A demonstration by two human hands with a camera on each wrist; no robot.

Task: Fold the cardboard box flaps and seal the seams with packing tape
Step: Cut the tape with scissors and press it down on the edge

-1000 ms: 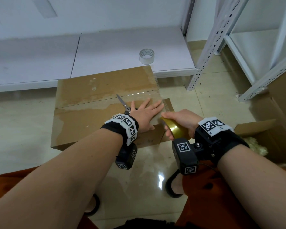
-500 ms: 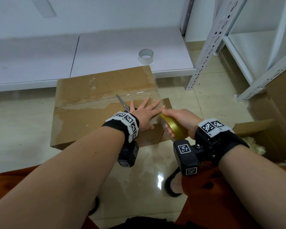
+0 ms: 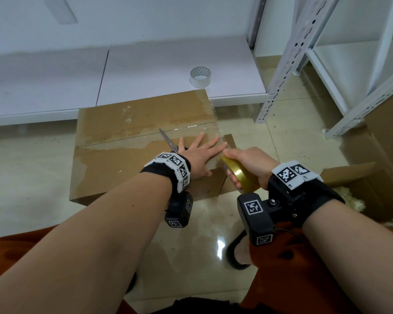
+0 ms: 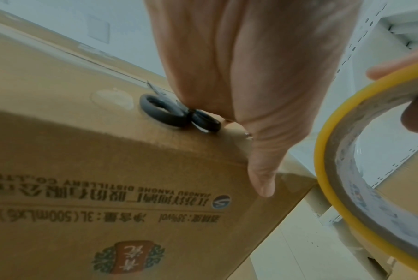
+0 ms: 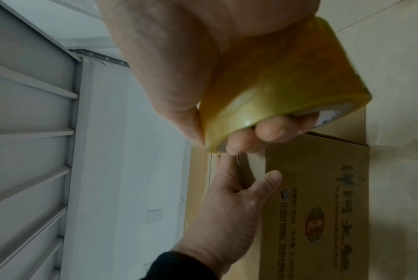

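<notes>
Box (image 3: pixel 132 155) sits on the floor, flaps down, clear tape already over the centre seam. Your left hand (image 3: pixel 199 156) lies flat, fingers spread, on the top near the right edge — it pins the flap and the laid tape so nothing lifts. Your right hand (image 3: pixel 247 165) wraps the tape roll (image 3: pixel 241 176), fingers through the core, just off the box's right edge — likely to carry the strip down the side. Scissors (image 3: pixel 168 141) lie on the lid beside your left wrist, handy for the cut.

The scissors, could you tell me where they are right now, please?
In the head view the scissors lie on the box top, just left of the left hand, handles by its wrist.
</notes>
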